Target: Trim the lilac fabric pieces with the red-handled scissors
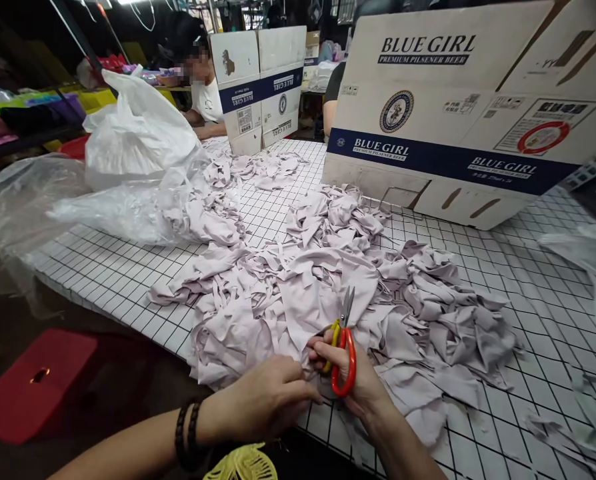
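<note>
Grips a pair of scissors [343,347] with the right-hand fingers [324,351] clamped through the red and yellow handle loops, blades pointing up and away, shut or very nearly so, tips resting over the cloth. Keeps the right hand [359,385] at the near edge of a wide heap of pale lilac fabric scraps [323,273]. Sets the left hand [268,395] just beside it, fingers [301,381] curled together on the scraps at the heap's near edge, knuckles almost touching the right hand. Wears a dark beaded bracelet [188,433] on the left wrist. Spreads the heap across a white surface [538,287] ruled with a black grid. Beyond the heap, on the far right, a large Blue Girl beer carton [458,113] lying on its side; farther back, a smaller carton [261,87] with another person [205,100] seated behind it. To the left, white and clear plastic bags [138,133] with more scraps spilling out. Below the surface's edge, a red stool [33,390].
</note>
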Demonstrator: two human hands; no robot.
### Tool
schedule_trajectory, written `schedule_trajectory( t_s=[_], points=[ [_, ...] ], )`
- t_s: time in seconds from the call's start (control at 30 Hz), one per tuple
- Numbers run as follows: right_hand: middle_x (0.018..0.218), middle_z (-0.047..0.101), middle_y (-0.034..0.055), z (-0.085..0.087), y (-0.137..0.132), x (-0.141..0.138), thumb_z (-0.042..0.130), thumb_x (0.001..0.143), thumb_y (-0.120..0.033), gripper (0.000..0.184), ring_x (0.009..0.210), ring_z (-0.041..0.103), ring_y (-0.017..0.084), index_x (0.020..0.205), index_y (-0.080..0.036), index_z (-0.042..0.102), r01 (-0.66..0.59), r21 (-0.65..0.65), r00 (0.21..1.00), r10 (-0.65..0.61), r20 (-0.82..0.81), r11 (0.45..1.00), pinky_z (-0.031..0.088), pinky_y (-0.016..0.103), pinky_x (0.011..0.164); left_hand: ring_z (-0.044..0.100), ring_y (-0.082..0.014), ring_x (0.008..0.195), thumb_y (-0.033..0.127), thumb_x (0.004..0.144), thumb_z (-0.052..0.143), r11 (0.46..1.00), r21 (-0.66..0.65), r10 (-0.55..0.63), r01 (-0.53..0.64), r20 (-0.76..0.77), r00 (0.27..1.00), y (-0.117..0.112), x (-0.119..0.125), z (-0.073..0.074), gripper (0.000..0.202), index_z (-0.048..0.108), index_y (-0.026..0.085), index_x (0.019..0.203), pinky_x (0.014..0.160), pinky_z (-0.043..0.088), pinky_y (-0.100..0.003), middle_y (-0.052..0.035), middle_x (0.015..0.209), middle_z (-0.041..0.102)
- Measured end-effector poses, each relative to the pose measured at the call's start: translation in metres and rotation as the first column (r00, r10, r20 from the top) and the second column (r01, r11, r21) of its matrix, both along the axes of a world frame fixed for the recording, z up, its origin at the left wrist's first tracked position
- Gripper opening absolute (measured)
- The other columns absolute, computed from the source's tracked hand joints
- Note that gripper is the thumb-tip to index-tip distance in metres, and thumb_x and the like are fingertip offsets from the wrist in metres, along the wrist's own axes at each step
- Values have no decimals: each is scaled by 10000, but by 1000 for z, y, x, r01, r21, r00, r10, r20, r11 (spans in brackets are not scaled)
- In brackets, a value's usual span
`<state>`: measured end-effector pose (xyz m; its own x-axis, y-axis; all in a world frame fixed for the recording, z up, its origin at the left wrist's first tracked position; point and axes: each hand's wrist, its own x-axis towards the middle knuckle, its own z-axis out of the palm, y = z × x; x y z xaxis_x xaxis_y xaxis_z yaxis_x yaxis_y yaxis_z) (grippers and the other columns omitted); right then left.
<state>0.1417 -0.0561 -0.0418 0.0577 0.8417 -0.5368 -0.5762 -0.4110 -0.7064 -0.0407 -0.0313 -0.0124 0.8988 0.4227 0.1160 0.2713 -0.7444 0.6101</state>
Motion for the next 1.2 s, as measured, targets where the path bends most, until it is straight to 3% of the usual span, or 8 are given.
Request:
schedule_trajectory(
  t_s=[0.13, 0.3, 0.37, 0.53, 0.7, 0.8, 0.93, 1.2],
  points=[
    [786, 709, 10, -1, 1, 9, 867, 539, -300, 339, 640, 651, 125, 690, -169, 594, -12, 25, 997, 10, 76, 1000, 484, 214, 580, 586, -141, 771, 345, 858, 600, 806, -567, 108, -171, -143, 984, -5, -13, 24, 297, 594, 193, 1114, 656, 464, -217, -43, 944, 629],
    [670, 696, 33, -1, -4, 10, 835, 589, -462, 396, 542, 618, 116, 646, -151, 596, -106, 23, 971, 99, 218, 994, 426, 197, 487, 521, -121, 545, 525, 930, 410, 700, -537, 358, -470, -306, 882, -1, -9, 16, 432, 534, 165, 725, 511, 387, -226, 10, 607, 547],
    [621, 672, 25, -4, -5, 10, 793, 616, -542, 440, 465, 571, 100, 638, -151, 595, -122, 12, 952, 114, 283, 992, 394, 200, 447, 532, -132, 473, 580, 908, 408, 573, -579, 514, -580, -296, 805, 1, -1, 1, 416, 499, 185, 817, 454, 392, -228, 34, 542, 522],
    [515, 580, -45, -17, 7, 9, 845, 538, -467, 407, 417, 477, 99, 616, -180, 567, -70, 19, 881, 53, 471, 997, 340, 221, 430, 489, -115, 322, 708, 716, 574, 191, -870, 523, -455, -302, 797, 8, 18, -31, 563, 441, 205, 929, 308, 349, -195, 96, 496, 487],
    [478, 482, -80, -22, 20, 6, 869, 454, -436, 457, 452, 415, 93, 585, -203, 498, -17, 93, 847, -35, 531, 995, 307, 227, 459, 428, -77, 292, 643, 619, 720, 49, -935, 557, -350, -265, 787, 7, 25, -39, 595, 475, 189, 916, 282, 260, -164, 99, 481, 499],
    [509, 518, -55, -15, 20, 5, 796, 551, -533, 455, 472, 468, 116, 631, -211, 485, -45, 139, 870, -30, 492, 989, 354, 243, 488, 317, -30, 312, 557, 647, 760, 39, -961, 624, -275, -192, 757, 3, 29, -35, 501, 498, 174, 836, 317, 208, -157, 116, 450, 428],
    [521, 533, -52, 0, 18, 10, 804, 592, -490, 431, 488, 479, 118, 662, -213, 481, -68, 187, 875, -32, 483, 980, 369, 241, 511, 370, -17, 424, 497, 667, 786, 207, -949, 736, -236, -8, 677, 0, 35, -26, 447, 525, 143, 751, 394, 253, -146, 77, 561, 489],
    [655, 527, -52, 6, 7, 25, 801, 668, -404, 369, 567, 493, 109, 733, -214, 491, -63, 282, 854, -95, 512, 957, 428, 234, 553, 506, -46, 464, 539, 709, 739, 122, -982, 610, -142, -39, 792, 2, 42, 0, 464, 634, 100, 820, 476, 422, -180, -17, 713, 644]
  ],
)
